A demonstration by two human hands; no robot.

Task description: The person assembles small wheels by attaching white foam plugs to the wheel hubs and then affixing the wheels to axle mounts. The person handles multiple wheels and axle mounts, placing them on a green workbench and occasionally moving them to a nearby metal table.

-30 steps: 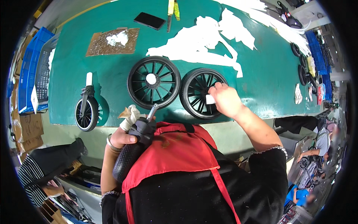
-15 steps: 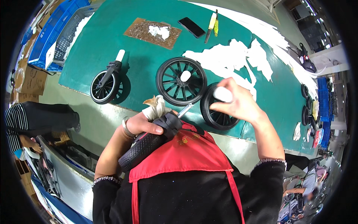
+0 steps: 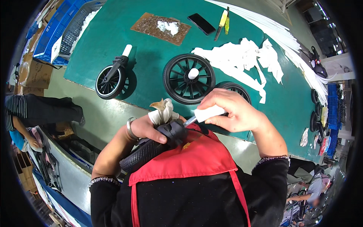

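My left hand (image 3: 148,128) is closed round the black fork of a caster wheel (image 3: 140,156), held against my red apron with its tread towards me. A bunched white cloth (image 3: 163,112) with a brownish tip shows at the fingers of that hand. From the fork a bare metal stem (image 3: 190,121) points up to the right. My right hand (image 3: 238,111) pinches a white plastic sleeve (image 3: 208,112), whose end meets the stem's tip. On the green table (image 3: 145,89), a similar caster wheel (image 3: 110,81) stands with a white sleeve on its stem.
A large spoked wheel (image 3: 174,87) with a white piece at its hub lies ahead; another wheel (image 3: 236,89) is partly behind my right hand. Beyond are white cloth scraps (image 3: 242,53), a phone (image 3: 201,24), a knife (image 3: 222,23) and a brown board (image 3: 145,25). A person (image 3: 45,111) stands at left.
My right hand has moved left and down, bringing the white sleeve from above the rear wheel onto the tip of the metal stem. My left hand keeps its hold on the caster wheel.
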